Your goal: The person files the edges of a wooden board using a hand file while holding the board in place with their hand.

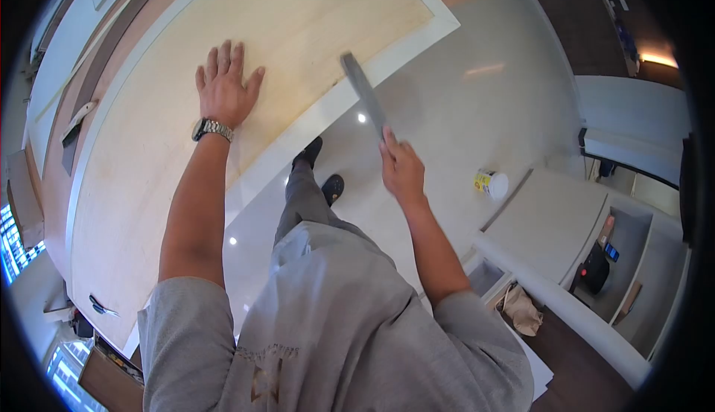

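Note:
A large pale wooden panel (pixel 298 32) with a white border strip lies before me. On its bare wood my left hand (pixel 226 92) rests flat, fingers spread, with a metal watch (pixel 212 129) at the wrist. My right hand (pixel 402 165) is closed around the near end of a long flat grey file-like tool (pixel 362 88). The tool's far end lies over the panel's white edge; whether it touches the edge is hard to tell. Its handle end is hidden in my fist.
A white-handled tool (pixel 78 120) lies at the panel's left, scissors-like pliers (pixel 102 305) at the lower left. A white tub (pixel 491 183) stands on the floor at right, near an open drawer unit (pixel 633 263) and a cloth bag (pixel 522 310).

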`<state>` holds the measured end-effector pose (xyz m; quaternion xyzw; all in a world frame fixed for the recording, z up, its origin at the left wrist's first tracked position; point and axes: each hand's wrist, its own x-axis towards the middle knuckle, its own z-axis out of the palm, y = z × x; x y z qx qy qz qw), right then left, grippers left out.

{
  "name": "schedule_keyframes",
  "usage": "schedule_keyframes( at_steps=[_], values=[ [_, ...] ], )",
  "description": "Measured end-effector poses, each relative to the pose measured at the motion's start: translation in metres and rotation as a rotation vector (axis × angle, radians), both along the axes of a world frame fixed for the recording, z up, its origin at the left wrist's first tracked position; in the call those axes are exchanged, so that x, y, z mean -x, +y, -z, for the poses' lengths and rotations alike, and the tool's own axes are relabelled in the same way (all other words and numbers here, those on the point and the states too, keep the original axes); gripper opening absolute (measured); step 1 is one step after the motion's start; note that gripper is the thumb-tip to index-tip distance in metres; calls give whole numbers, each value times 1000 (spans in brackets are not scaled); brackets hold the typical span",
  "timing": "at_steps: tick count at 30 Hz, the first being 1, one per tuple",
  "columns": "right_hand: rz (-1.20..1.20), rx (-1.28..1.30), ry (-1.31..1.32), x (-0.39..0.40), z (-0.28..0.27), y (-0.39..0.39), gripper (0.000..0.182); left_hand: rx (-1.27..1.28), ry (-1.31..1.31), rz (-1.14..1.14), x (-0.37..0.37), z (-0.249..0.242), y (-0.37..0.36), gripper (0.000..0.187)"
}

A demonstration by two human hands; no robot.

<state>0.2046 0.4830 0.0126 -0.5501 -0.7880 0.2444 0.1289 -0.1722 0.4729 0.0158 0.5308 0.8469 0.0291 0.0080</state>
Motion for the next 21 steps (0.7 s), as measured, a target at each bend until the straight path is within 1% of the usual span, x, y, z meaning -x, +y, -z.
schedule_keyframes(
  at_steps=[2,5,8,11,12,14,17,20,21],
  values=[
    [-40,-105,-22,29,4,48,40,-22,-1,-1,1,2,3,73],
    [-65,-157,3,45,-7,74,41,-6,-10,-5,0,-3,3,73],
    [-49,-135,74,9,-1,23,39,12,-8,-24,-1,-4,5,72],
    [-31,-24,-5,-8,1,-8,38,-2,11,1,-1,-5,3,72],
    [-43,-49,-11,0,2,-2,39,4,8,0,-1,-1,1,72],
    [-70,-132,-13,34,1,45,40,-19,12,-3,1,1,4,71],
    [-89,-165,10,55,-9,74,41,-18,-4,-4,1,-1,3,71],
    [-100,-115,-37,18,-5,25,40,-9,-6,-12,1,1,4,71],
    [-79,-74,-3,7,-4,7,40,-18,-4,-8,1,0,5,71]
  ],
)
